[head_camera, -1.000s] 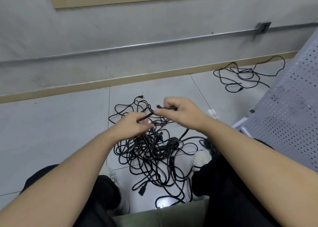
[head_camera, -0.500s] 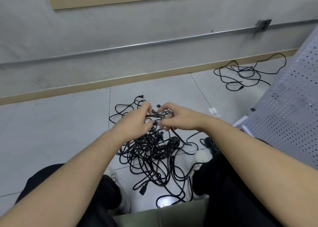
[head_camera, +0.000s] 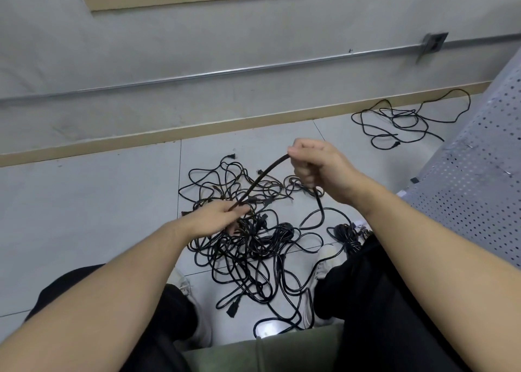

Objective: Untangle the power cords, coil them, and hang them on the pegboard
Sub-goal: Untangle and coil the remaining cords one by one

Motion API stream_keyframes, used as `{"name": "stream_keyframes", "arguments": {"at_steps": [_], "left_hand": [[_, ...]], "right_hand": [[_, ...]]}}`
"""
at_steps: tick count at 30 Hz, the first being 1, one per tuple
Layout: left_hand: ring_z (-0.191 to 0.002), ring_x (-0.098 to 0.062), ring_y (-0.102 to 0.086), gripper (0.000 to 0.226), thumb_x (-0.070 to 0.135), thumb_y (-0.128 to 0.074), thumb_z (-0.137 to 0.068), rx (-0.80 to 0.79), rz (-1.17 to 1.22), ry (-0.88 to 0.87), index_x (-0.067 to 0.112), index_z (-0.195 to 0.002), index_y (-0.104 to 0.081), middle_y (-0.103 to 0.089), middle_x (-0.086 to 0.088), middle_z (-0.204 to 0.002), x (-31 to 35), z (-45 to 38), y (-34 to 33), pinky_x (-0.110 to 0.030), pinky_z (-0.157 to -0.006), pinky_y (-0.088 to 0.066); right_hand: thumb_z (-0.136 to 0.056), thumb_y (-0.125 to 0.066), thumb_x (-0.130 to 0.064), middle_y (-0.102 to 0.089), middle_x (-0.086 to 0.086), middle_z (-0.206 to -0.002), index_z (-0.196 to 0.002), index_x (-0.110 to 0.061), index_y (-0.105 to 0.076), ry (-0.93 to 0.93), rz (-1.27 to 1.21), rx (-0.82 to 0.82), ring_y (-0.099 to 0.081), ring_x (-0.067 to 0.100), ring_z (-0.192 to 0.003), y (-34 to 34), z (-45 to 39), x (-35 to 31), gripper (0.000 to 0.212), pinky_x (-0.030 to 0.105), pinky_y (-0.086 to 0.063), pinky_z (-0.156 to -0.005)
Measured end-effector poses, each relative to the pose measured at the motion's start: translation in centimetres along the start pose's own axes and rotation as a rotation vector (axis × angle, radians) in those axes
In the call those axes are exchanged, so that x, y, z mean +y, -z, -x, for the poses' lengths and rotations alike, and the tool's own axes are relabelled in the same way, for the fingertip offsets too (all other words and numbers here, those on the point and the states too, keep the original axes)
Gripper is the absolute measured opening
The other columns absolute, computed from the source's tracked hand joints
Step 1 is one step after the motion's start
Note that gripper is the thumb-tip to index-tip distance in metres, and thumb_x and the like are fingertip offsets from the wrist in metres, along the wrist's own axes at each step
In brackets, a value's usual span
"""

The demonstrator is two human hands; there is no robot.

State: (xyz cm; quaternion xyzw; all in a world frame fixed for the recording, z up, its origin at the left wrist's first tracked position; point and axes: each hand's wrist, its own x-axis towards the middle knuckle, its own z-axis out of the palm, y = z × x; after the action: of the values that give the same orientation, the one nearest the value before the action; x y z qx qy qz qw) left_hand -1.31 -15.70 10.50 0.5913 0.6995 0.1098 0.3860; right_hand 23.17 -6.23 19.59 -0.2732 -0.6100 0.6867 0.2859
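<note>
From the head view, the floor (head_camera: 84, 202) is pale grey tile, and a grey wall (head_camera: 197, 47) with a tan strip along its bottom stands far past both hands. A thin metal pipe (head_camera: 225, 70) runs along that wall.

The right hand (head_camera: 318, 166) is up high, its fingers curled tight around a black cord (head_camera: 259, 178). The left hand (head_camera: 217, 216) is lower and nearer, pinching the same cord. The cord runs straight between them.

Under both hands lies a big messy pile of cords (head_camera: 253, 245) on the floor. A smaller loose cord (head_camera: 400, 121) lies well past the right hand, near the wall.

A grey board full of holes (head_camera: 479, 174) leans just right of the right arm. Bare tile stretches wide to the left of the left hand.
</note>
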Motion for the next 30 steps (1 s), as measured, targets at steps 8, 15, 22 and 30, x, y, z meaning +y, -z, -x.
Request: {"name": "stream_keyframes", "arguments": {"at_steps": [8, 15, 22, 30], "left_hand": [[-0.051, -0.012, -0.043, 0.023, 0.034, -0.058, -0.102, 0.483, 0.121, -0.117, 0.025, -0.084, -0.049, -0.050, 0.012, -0.061, 3.4, 1.0, 3.2, -0.034, -0.052, -0.041], [-0.078, -0.028, -0.060, 0.026, 0.027, -0.058, -0.098, 0.385, -0.258, -0.214, 0.032, -0.104, -0.034, -0.064, -0.004, -0.081, 5.6, 2.2, 2.1, -0.041, -0.072, -0.049], [-0.078, -0.028, -0.063, 0.047, 0.008, -0.055, -0.093, 0.341, -0.233, -0.336, 0.042, -0.101, -0.023, -0.058, -0.004, -0.079, 6.0, 2.4, 2.0, -0.052, -0.075, -0.051], [-0.068, -0.016, -0.056, 0.017, 0.031, -0.061, -0.090, 0.173, 0.040, -0.329, 0.043, -0.098, -0.053, -0.061, 0.009, -0.075, 3.7, 1.0, 0.2, -0.044, -0.069, -0.052]], "right_hand": [[-0.088, -0.055, -0.071, -0.069, -0.002, -0.089, -0.103, -0.030, -0.059, -0.172, 0.680, 0.255, -0.063, 0.015, -0.077, 2.7, -0.7, 1.3, 0.044, 0.037, -0.053, -0.079], [-0.089, -0.069, -0.047, -0.065, -0.011, -0.082, -0.100, -0.031, -0.067, -0.136, 0.769, -0.190, -0.058, 0.007, -0.075, -2.3, -0.1, 2.3, 0.020, 0.030, -0.050, -0.080], [-0.086, -0.075, -0.045, -0.055, -0.002, -0.087, -0.097, -0.022, -0.044, 0.103, 1.012, -0.057, -0.049, 0.019, -0.081, -3.5, -1.2, 2.3, 0.041, 0.039, -0.043, -0.076], [-0.098, -0.068, -0.027, -0.034, -0.012, -0.052, -0.049, -0.028, -0.053, 0.002, 0.644, -0.215, -0.030, 0.012, -0.055, -3.7, -0.4, 1.6, 0.051, 0.027, -0.028, -0.055]]}}
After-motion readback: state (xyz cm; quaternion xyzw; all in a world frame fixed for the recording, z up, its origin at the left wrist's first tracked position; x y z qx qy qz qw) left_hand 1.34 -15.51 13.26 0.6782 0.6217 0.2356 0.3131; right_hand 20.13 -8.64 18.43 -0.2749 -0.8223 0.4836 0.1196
